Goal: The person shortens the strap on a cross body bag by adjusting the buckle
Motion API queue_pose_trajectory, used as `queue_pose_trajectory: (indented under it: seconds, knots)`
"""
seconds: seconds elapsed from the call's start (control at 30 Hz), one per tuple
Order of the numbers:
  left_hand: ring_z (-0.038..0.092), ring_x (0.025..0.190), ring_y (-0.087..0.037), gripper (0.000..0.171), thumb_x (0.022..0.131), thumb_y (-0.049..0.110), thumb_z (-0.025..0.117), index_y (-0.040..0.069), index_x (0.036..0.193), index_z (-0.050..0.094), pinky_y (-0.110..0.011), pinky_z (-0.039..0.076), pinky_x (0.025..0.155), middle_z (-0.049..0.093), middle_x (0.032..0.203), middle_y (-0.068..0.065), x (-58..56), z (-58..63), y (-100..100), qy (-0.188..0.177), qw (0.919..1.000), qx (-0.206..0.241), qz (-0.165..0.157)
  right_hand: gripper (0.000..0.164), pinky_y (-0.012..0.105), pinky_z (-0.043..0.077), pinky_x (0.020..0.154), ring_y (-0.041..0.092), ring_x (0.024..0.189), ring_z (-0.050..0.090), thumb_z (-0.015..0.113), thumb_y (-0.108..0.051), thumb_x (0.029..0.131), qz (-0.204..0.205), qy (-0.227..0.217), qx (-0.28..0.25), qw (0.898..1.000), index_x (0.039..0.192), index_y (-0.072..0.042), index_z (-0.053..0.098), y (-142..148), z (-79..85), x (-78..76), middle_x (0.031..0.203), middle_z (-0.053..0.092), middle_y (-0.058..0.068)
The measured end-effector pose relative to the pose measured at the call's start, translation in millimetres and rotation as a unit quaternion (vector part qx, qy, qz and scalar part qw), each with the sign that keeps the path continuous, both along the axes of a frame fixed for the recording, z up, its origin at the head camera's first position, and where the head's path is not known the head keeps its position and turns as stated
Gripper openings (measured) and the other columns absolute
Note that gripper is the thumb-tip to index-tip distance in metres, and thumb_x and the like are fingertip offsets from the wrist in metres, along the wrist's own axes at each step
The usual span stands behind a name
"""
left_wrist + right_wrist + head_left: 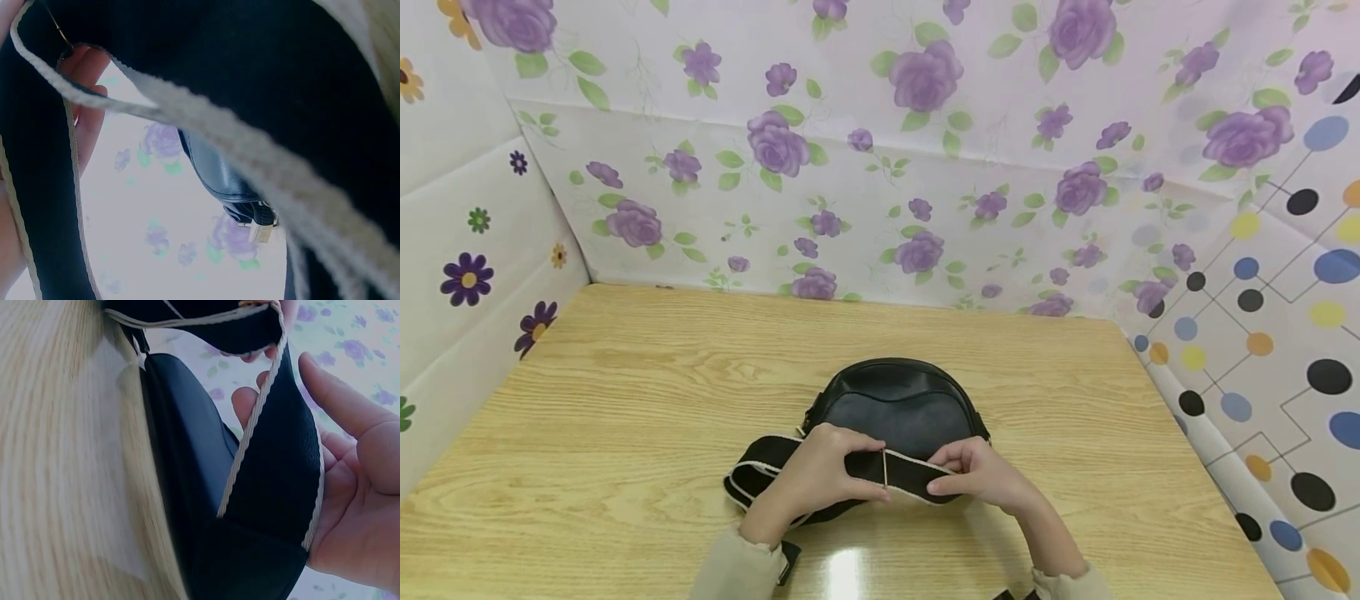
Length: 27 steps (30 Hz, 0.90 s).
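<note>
Nearest to you, at the bottom edge of the head view, are the loose beige cuffs (pixel 737 562) of your sleeves, with a small black piece (pixel 788 562) beside the left one. Just beyond them, your left hand (pixel 820 468) has its thumb and fingers partly bent across a flat black webbing strap with white edging (pixel 917 477), gripping it by its two edges. Your fingertips sit right beside a thin metal bar (pixel 884 468) that crosses the webbing. To the right of that bar, your right hand (pixel 983 477) holds the same strap loosely, its fingers curled behind the webbing and its thumb at the near edge. You have the held stretch raised in front of a rounded black leather-look bag (pixel 895 417), while more of the strap doubles into a loop to the left of your left hand. Your left wrist view shows a gold-coloured metal fitting (pixel 261 232) at the bag's side.

The bag is on a light wood-grain table (pixel 647 375), near the middle. Beyond it, at the back, hangs a white cloth printed with purple roses and green leaves (pixel 857 192); a white covering with scattered daisies (pixel 471 208) stands on your left, and one with coloured dots joined by thin lines (pixel 1262 379) on your right.
</note>
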<state>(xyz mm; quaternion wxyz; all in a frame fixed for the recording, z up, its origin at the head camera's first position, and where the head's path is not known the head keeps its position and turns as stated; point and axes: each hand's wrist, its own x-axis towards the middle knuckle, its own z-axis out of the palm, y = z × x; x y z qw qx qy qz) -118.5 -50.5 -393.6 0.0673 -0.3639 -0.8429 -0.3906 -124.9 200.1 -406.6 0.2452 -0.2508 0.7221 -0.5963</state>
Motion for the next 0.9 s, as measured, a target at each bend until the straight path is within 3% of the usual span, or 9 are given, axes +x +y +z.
queue_pose_trajectory:
  seconds: [0.27,0.63,0.9]
  knots:
    - [0.06,0.089,-0.014,0.053,0.061,0.037,0.079,0.001,0.098,0.069,-0.026,0.047,0.078,0.067,0.094,-0.004,0.9,-0.6,-0.4,-0.016,0.9999,-0.005,0.004,0.015,0.019,0.04,0.052,0.002,0.058,0.045,0.057,0.001,0.084,0.018,0.042,-0.006,0.999,0.087,0.015,0.061,9.0,2.8,-1.9,0.067,0.057,-0.006]
    - [0.06,0.089,-0.015,0.056,0.063,0.042,0.077,0.001,0.099,0.068,-0.027,0.048,0.077,0.066,0.095,-0.004,-1.2,-1.6,1.5,-0.025,0.999,-0.036,0.005,0.017,0.02,0.046,0.059,0.003,0.065,0.051,0.054,0.003,0.086,0.014,0.069,-0.04,0.997,0.092,0.018,0.06,6.1,3.1,-6.4,0.077,0.063,-0.003]
    - [0.06,0.089,-0.014,0.055,0.063,0.041,0.077,0.0,0.098,0.068,-0.027,0.047,0.078,0.067,0.094,-0.004,-1.0,0.0,2.8,-0.026,0.9988,-0.041,0.007,0.016,0.017,0.043,0.056,0.004,0.063,0.05,0.053,0.003,0.086,0.039,0.051,-0.025,0.998,0.093,0.015,0.059,3.4,7.8,-7.8,0.074,0.061,-0.002]
